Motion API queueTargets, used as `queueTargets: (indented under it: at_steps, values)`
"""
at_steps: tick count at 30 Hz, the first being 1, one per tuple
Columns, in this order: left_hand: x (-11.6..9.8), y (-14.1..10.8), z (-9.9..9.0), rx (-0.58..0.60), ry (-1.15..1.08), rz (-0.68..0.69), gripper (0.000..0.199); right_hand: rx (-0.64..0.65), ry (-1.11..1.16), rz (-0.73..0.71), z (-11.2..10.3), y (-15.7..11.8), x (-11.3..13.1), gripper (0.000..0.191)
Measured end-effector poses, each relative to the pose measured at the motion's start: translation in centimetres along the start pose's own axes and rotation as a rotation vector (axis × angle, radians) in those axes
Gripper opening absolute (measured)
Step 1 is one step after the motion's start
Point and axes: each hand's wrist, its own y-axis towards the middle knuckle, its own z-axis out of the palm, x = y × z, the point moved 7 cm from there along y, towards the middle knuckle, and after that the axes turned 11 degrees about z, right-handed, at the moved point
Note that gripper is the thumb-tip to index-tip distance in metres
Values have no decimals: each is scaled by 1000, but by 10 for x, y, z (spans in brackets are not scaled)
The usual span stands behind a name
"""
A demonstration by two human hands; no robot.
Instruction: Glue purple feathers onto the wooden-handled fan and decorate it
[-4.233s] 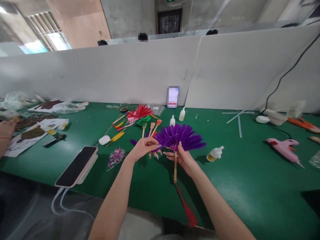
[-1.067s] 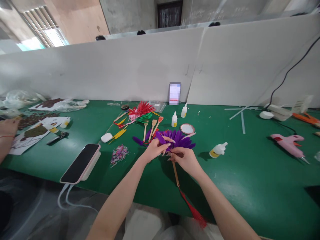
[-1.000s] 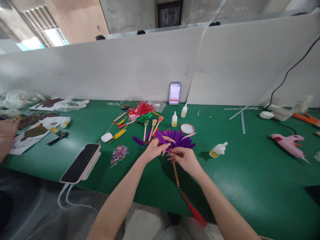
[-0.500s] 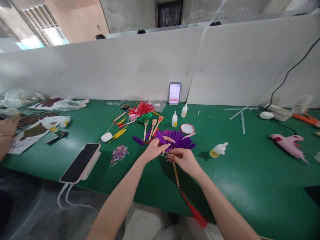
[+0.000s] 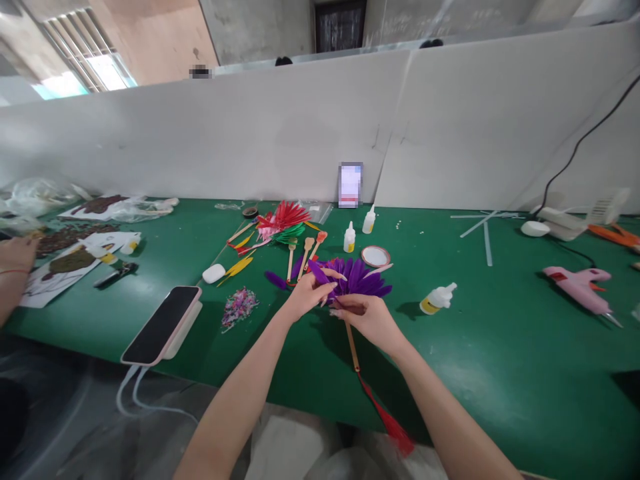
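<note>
A purple feather fan (image 5: 363, 277) lies on the green table in front of me, its wooden handle (image 5: 353, 348) pointing towards me. From the handle's end a red tassel (image 5: 395, 427) hangs over the table edge. My left hand (image 5: 311, 293) is closed on a loose purple feather (image 5: 317, 272) at the fan's left side. With thumb and fingers pinched together, my right hand (image 5: 361, 313) is at the lower end of that feather, by the fan's base. Its fingertips partly cover the feather's end. Several wooden sticks (image 5: 306, 259) lie just beyond my left hand.
A glue bottle (image 5: 438, 300) stands to the right, two more behind the fan beside a round white lid (image 5: 375, 256). A pink glue gun (image 5: 580, 287) lies far right. On the left are a phone (image 5: 163, 325), coloured bits (image 5: 240, 308) and another person's hand (image 5: 17, 260).
Both hands have shifted very slightly left, and the purple feather between them has tilted a little further left. The fan and its handle lie as before.
</note>
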Motion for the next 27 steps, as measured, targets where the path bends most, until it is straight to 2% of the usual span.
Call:
queueTargets:
  at_steps: [3,9,17,24,27]
  values:
    - [2,0,2,23,-13,-14,29,-25,29,40,0,1,-3,27]
    - [4,0,5,38,-14,-16,29,16,69,40,4,1,-7,20]
    - [2,0,1,3,-18,-23,29,40,91,47,3,1,-7,21]
    - [2,0,2,14,-20,-21,28,-78,-61,16,0,0,-3,24]
    - [2,0,3,19,-21,-20,27,-66,-24,11,1,0,-4,24]
